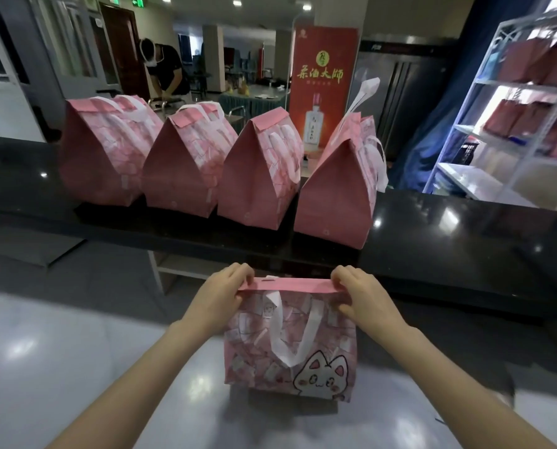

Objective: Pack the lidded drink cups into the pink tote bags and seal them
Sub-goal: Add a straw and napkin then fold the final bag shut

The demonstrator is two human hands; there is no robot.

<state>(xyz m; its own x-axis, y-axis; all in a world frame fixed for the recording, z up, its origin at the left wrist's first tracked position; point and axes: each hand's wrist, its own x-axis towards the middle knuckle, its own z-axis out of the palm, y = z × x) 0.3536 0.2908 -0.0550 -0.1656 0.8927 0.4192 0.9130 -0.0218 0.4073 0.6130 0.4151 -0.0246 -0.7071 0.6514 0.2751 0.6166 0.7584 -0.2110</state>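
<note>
Head view: one pink bag (290,345) stands upright on the grey worktop (76,351), towards its far edge, cat (322,374) print facing the camera. Its top flap (290,284) is folded over. The left hand (220,294) pinches the flap's left end and the right hand (358,294) pinches its right end, each with fingers curled over the top and thumb on the near face. A white handle (283,354) hangs loose down the front.

On the black worktop (449,222) beyond, four bags with tops folded stand in a row, side by side: first far bag (105,150), second far bag (186,166), third far bag (257,170), fourth far bag (338,186). The fourth sits closest to the near edge. A white shelf (510,131) at far right holds more pink bags.
</note>
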